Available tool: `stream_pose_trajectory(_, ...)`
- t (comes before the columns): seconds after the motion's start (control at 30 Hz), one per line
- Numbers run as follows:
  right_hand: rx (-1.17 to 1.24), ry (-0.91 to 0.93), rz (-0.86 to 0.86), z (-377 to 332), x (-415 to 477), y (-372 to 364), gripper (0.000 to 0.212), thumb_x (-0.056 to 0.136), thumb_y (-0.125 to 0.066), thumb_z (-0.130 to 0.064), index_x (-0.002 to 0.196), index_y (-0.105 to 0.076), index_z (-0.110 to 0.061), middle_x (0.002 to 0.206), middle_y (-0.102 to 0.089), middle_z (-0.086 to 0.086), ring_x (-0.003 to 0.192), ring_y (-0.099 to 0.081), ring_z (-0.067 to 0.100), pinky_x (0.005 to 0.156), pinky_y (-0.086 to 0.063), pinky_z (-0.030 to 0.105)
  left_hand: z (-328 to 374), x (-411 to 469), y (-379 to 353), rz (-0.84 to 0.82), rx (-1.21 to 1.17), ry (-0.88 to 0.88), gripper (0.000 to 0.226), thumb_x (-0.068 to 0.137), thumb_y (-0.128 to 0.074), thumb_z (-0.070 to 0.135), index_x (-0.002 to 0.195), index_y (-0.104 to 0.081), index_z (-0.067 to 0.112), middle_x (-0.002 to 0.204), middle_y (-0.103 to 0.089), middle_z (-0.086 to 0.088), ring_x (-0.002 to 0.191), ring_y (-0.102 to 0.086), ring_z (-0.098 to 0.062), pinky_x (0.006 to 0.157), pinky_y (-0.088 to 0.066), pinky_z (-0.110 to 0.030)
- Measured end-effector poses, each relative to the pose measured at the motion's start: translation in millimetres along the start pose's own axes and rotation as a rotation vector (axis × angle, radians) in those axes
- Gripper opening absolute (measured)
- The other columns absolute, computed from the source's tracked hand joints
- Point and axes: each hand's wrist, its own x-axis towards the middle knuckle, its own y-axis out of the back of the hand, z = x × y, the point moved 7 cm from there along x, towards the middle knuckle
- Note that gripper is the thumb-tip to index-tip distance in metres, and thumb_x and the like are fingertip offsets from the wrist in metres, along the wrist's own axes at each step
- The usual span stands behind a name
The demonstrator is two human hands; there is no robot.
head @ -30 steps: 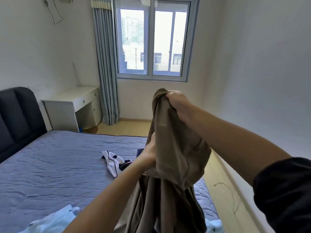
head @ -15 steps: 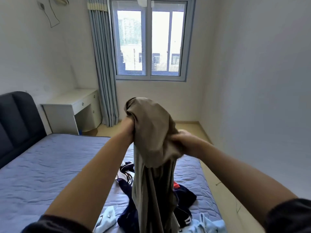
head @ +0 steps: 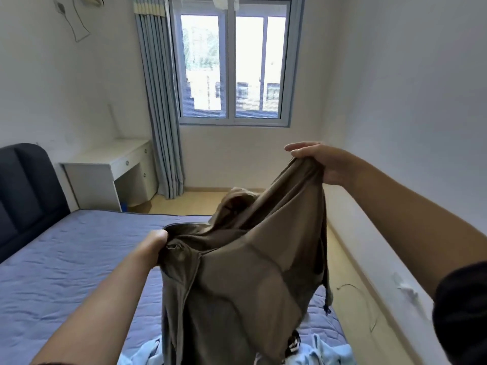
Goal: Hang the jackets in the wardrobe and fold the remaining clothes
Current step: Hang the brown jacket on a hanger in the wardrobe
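Observation:
I hold a brown jacket up in the air over the foot of the bed. My left hand grips its edge near the collar, low and to the left. Higher on the right, my right hand grips another edge, so the cloth is spread between them. The jacket hangs down out of the bottom of the view. Under it lie a light blue garment and a bit of a dark one, mostly hidden.
A dark padded headboard stands at the left. At the back, a white desk stands beside grey curtains and a window. A strip of wooden floor with a thin cable runs along the right wall.
My hands have moved apart: the right one rose to the right, the left one dropped. The bunched jacket has opened out between them and now hides the clothes on the bed.

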Motion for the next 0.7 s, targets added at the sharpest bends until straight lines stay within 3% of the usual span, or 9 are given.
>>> stream_pose_trajectory(0.13, -0.162, 0.103, 0.023, -15, 4, 6, 0.019, 0.088, -0.061, -0.007, 0.098, -0.072, -0.018, 0.079, -0.065, 0.003, 0.064, -0.062, 0.009, 0.06, -0.054, 0.02, -4, 12, 19, 0.115, 0.009, -0.064, 0.033, 0.092, -0.032, -0.003, 0.114, -0.055, -0.012, 0.099, -0.059, -0.028, 0.085, -0.055, -0.036, 0.071, -0.041, -0.039)
stream_pose_trajectory(0.23, -0.761, 0.098, 0.015, -4, 11, 8, 0.019, 0.083, -0.07, -0.017, 0.1, -0.072, -0.024, 0.104, -0.063, 0.004, 0.093, -0.058, 0.015, 0.074, -0.048, 0.021, 24, -8, 7, 0.027, -0.045, -0.216, 0.025, 0.096, -0.039, 0.005, 0.102, -0.062, -0.001, 0.097, -0.062, -0.025, 0.074, -0.056, -0.029, 0.066, -0.044, -0.03)
stream_pose_trajectory(0.3, -1.134, -0.121, -0.098, 34, 15, 6, 0.029, 0.08, -0.074, -0.019, 0.109, -0.068, -0.023, 0.115, -0.062, 0.004, 0.096, -0.058, 0.014, 0.071, -0.049, 0.018, 58, -29, -1, -0.044, -0.081, -0.32, 0.021, 0.098, -0.049, 0.021, 0.097, -0.063, 0.007, 0.096, -0.065, -0.02, 0.073, -0.059, -0.025, 0.063, -0.046, -0.028)
stream_pose_trajectory(0.37, -1.29, -0.442, -0.243, 79, 6, -4, 0.051, 0.08, -0.075, -0.022, 0.127, -0.056, -0.021, 0.126, -0.058, 0.004, 0.099, -0.06, 0.017, 0.071, -0.054, 0.023, 91, -54, -7, -0.163, -0.061, -0.373, 0.03, 0.095, -0.055, 0.04, 0.093, -0.064, 0.011, 0.08, -0.069, -0.011, 0.067, -0.065, -0.021, 0.06, -0.05, -0.026)
stream_pose_trajectory(0.43, -1.302, -0.46, -0.328, 105, 6, -30, 0.072, 0.081, -0.075, -0.028, 0.142, -0.038, -0.021, 0.132, -0.055, 0.008, 0.106, -0.061, 0.021, 0.079, -0.054, 0.03, 121, -79, -18, -0.292, 0.027, -0.444, 0.03, 0.094, -0.055, 0.042, 0.086, -0.066, 0.016, 0.063, -0.069, -0.002, 0.055, -0.066, -0.013, 0.051, -0.051, -0.021)
stream_pose_trajectory(0.53, -0.977, -0.022, -0.361, 103, 16, -103, 0.081, 0.079, -0.077, -0.028, 0.145, -0.031, -0.022, 0.137, -0.05, 0.005, 0.122, -0.052, 0.019, 0.102, -0.044, 0.033, 153, -114, -40, -0.426, 0.181, -0.536, 0.028, 0.094, -0.055, 0.042, 0.087, -0.065, 0.017, 0.056, -0.068, 0.004, 0.048, -0.064, -0.008, 0.042, -0.047, -0.017)
stream_pose_trajectory(0.57, -0.815, 0.101, -0.376, 98, 15, -127, 0.069, 0.08, -0.077, -0.02, 0.139, -0.04, -0.02, 0.13, -0.056, 0.003, 0.118, -0.054, 0.016, 0.1, -0.046, 0.031, 160, -122, -46, -0.443, 0.246, -0.567, 0.028, 0.094, -0.055, 0.042, 0.087, -0.065, 0.016, 0.057, -0.068, 0.004, 0.048, -0.064, -0.007, 0.042, -0.047, -0.016)
stream_pose_trajectory(0.63, -0.577, 0.24, -0.362, 86, 14, -158, 0.026, 0.085, -0.066, 0.0, 0.103, -0.059, -0.017, 0.091, -0.065, -0.007, 0.085, -0.061, 0.003, 0.076, -0.051, 0.019, 170, -130, -54, -0.431, 0.376, -0.615, 0.029, 0.093, -0.056, 0.043, 0.088, -0.066, 0.016, 0.062, -0.069, 0.002, 0.052, -0.065, -0.008, 0.046, -0.048, -0.017)
stream_pose_trajectory(0.7, -0.408, 0.251, -0.282, 79, 17, -162, 0.026, 0.088, -0.05, 0.01, 0.079, -0.061, -0.012, 0.065, -0.057, -0.012, 0.058, -0.052, -0.004, 0.059, -0.044, 0.013, 176, -131, -51, -0.411, 0.444, -0.648, 0.03, 0.089, -0.061, 0.044, 0.089, -0.067, 0.014, 0.073, -0.068, -0.002, 0.062, -0.065, -0.011, 0.057, -0.052, -0.02)
